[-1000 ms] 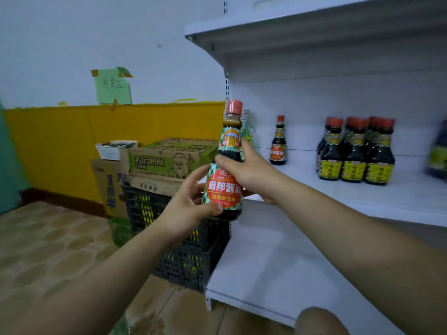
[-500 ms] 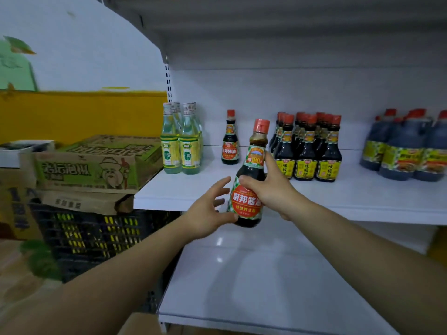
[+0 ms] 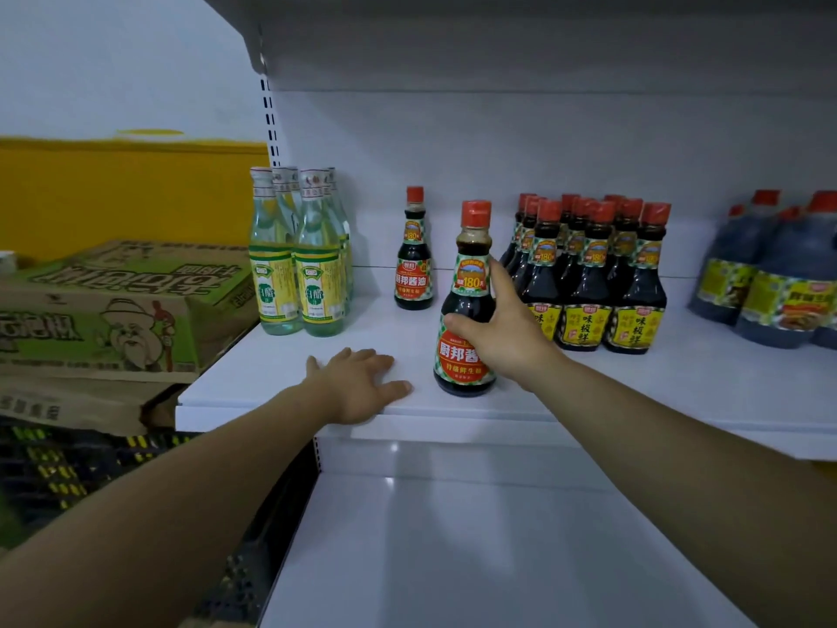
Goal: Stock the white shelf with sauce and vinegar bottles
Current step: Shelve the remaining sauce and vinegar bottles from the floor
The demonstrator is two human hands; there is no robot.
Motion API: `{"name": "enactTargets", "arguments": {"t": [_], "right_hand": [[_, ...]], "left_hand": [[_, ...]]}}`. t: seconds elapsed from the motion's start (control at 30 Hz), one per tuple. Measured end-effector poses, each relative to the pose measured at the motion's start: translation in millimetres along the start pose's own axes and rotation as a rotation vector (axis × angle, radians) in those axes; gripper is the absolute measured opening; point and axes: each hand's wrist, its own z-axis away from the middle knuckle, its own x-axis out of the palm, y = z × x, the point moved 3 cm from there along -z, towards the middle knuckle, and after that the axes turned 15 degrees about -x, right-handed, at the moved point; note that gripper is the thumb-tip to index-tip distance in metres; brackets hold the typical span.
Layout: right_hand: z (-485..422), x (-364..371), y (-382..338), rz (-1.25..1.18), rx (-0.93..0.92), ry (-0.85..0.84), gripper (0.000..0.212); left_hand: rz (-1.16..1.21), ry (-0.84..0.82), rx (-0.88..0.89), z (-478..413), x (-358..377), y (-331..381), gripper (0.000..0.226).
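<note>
A dark soy sauce bottle with a red cap and a red label stands upright near the front edge of the white shelf. My right hand grips its body from the right side. My left hand rests flat on the shelf's front edge, just left of the bottle, holding nothing. A matching soy sauce bottle stands alone further back. Clear vinegar bottles with yellow-green labels are grouped at the shelf's left end.
A cluster of several dark sauce bottles with yellow labels stands right of my right hand. Large dark jugs sit at the far right. Cardboard boxes are stacked on a black crate left of the shelf. A lower shelf lies below.
The bottle went from mid-air onto the shelf's front. My left hand let go of it and dropped flat onto the shelf edge. The view swung right towards the shelf.
</note>
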Motion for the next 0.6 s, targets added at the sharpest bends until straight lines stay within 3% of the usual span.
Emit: {"name": "enactTargets", "arguments": {"t": [0.2,0.6], "right_hand": [[-31.5,9.7,34.5,0.016,0.026,0.021,0.069],[-80.9,22.0,72.1,-0.011,0.048,0.084,0.062]], "left_hand": [[-0.027,-0.011,0.004,-4.7,5.5,-1.5,0.073],[0.01,0.017,0.017,-9.0,6.1,-2.9,0.073]]}}
